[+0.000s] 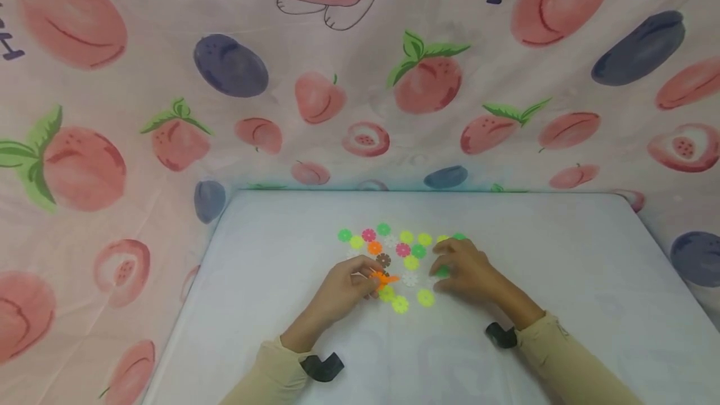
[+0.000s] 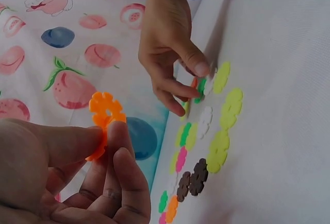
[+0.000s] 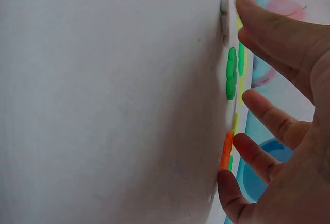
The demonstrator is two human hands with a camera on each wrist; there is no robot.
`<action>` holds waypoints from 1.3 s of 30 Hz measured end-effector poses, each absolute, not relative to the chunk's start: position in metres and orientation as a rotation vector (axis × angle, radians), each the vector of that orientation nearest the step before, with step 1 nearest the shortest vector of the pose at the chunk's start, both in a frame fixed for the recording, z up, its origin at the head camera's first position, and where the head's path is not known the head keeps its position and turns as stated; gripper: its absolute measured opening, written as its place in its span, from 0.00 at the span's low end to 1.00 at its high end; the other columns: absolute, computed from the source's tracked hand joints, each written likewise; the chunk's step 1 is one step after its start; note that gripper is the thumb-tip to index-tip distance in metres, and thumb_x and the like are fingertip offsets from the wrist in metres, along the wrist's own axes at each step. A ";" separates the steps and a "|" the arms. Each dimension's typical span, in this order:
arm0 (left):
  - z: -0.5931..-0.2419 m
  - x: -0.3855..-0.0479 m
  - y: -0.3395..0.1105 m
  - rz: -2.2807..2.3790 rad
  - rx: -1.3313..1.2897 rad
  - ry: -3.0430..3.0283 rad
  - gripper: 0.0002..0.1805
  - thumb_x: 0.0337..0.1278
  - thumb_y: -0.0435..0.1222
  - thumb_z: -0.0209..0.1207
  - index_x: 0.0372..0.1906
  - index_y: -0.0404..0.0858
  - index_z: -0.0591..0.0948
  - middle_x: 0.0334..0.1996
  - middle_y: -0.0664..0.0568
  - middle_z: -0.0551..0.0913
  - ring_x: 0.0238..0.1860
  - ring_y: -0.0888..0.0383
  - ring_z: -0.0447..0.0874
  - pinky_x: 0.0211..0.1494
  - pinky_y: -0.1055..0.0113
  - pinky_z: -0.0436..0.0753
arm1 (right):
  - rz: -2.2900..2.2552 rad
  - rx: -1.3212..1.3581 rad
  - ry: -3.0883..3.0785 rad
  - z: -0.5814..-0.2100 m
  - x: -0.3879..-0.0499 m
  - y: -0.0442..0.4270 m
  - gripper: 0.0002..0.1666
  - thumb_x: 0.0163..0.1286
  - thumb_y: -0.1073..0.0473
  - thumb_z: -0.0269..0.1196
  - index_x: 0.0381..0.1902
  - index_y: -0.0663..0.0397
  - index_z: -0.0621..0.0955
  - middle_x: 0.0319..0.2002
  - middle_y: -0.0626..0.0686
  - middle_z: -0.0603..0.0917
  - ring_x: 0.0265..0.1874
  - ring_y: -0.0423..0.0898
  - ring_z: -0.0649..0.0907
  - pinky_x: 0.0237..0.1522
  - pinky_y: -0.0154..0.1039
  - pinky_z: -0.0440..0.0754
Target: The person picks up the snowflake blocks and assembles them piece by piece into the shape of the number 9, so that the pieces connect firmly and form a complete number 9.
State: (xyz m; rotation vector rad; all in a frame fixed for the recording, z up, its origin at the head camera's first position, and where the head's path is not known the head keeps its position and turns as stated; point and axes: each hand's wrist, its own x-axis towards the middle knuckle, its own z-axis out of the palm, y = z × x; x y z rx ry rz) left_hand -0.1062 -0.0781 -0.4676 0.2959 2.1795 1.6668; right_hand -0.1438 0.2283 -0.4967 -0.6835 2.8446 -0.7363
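Dim, diffuse light, broad soft-edged shadow on the white tabletop [image 3: 82, 100] in the right wrist view, fine detail soft

The left hand [image 2: 67, 154] pinches an orange notched piece [image 2: 105, 103] between thumb and fingers. Beyond it, the right hand [image 2: 167, 51] hangs with fingertips close to a green disc [image 2: 200, 91]. Yellow discs [image 2: 217, 152] and two brown discs [image 2: 198, 176] lie on the white worktop [image 2: 278, 131], beside fruit-printed fabric [image 2: 118, 38].

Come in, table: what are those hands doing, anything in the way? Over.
Left hand pinching an orange notched piece. Right hand empty, close to loose coloured discs. Some discs lie between the hands; no obstruction seen.
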 end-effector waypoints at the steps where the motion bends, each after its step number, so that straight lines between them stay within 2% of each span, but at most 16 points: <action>1: -0.468 -0.106 -0.078 1.664 0.296 2.177 0.12 0.66 0.33 0.60 0.52 0.39 0.83 0.42 0.50 0.84 0.38 0.39 0.88 0.44 0.48 0.87 | -0.711 -0.673 2.846 -0.497 -0.144 0.228 0.12 0.53 0.50 0.80 0.33 0.29 0.88 0.61 0.53 0.81 0.65 0.63 0.71 0.51 0.68 0.72; 8: -0.469 -0.105 -0.080 1.633 0.316 2.197 0.12 0.68 0.33 0.60 0.53 0.41 0.83 0.40 0.50 0.85 0.38 0.40 0.88 0.44 0.48 0.87 | -0.582 -0.649 2.862 -0.498 -0.146 0.224 0.13 0.51 0.48 0.81 0.33 0.27 0.88 0.64 0.52 0.79 0.67 0.64 0.69 0.49 0.66 0.72; 17: -0.469 -0.105 -0.079 1.621 0.317 2.200 0.12 0.67 0.34 0.60 0.53 0.40 0.83 0.39 0.44 0.87 0.38 0.40 0.88 0.45 0.48 0.87 | -0.626 -0.607 2.846 -0.496 -0.147 0.220 0.16 0.50 0.53 0.81 0.26 0.28 0.83 0.64 0.50 0.79 0.68 0.61 0.68 0.50 0.65 0.70; 20: -0.470 -0.105 -0.079 1.621 0.307 2.197 0.12 0.67 0.34 0.60 0.53 0.40 0.83 0.38 0.43 0.87 0.38 0.41 0.88 0.44 0.49 0.87 | -0.680 -0.645 2.837 -0.496 -0.146 0.220 0.16 0.52 0.54 0.80 0.24 0.29 0.82 0.58 0.48 0.82 0.63 0.56 0.72 0.51 0.60 0.72; 23: -0.471 -0.104 -0.078 1.621 0.286 2.189 0.12 0.67 0.35 0.61 0.53 0.40 0.83 0.36 0.45 0.88 0.38 0.42 0.89 0.45 0.51 0.87 | -0.756 -0.702 2.817 -0.493 -0.145 0.219 0.16 0.55 0.54 0.79 0.24 0.31 0.81 0.44 0.41 0.84 0.50 0.46 0.77 0.50 0.49 0.75; 27: -0.471 -0.105 -0.077 1.615 0.268 2.181 0.10 0.67 0.35 0.61 0.51 0.42 0.83 0.34 0.45 0.89 0.38 0.43 0.89 0.46 0.51 0.87 | -0.880 -0.743 2.772 -0.485 -0.141 0.217 0.13 0.59 0.54 0.77 0.28 0.34 0.80 0.30 0.33 0.81 0.35 0.35 0.78 0.42 0.36 0.78; 31: -0.471 -0.104 -0.077 1.595 0.289 2.192 0.09 0.67 0.35 0.61 0.50 0.43 0.83 0.34 0.44 0.89 0.38 0.42 0.89 0.45 0.55 0.87 | -1.030 -0.730 2.704 -0.474 -0.134 0.211 0.12 0.62 0.54 0.75 0.31 0.37 0.80 0.30 0.33 0.83 0.33 0.33 0.81 0.38 0.34 0.81; 35: -0.470 -0.103 -0.077 1.565 0.332 2.222 0.09 0.67 0.35 0.61 0.49 0.42 0.83 0.33 0.45 0.89 0.38 0.42 0.88 0.40 0.65 0.84 | -1.135 -0.669 2.653 -0.465 -0.127 0.204 0.11 0.62 0.54 0.75 0.33 0.36 0.80 0.32 0.35 0.85 0.35 0.34 0.84 0.40 0.34 0.83; 39: -0.468 -0.103 -0.076 1.548 0.350 2.247 0.09 0.67 0.37 0.63 0.48 0.41 0.83 0.32 0.48 0.89 0.37 0.45 0.87 0.36 0.69 0.79 | -1.205 -0.628 2.627 -0.457 -0.122 0.199 0.09 0.62 0.56 0.75 0.38 0.41 0.84 0.34 0.36 0.85 0.36 0.35 0.84 0.41 0.34 0.84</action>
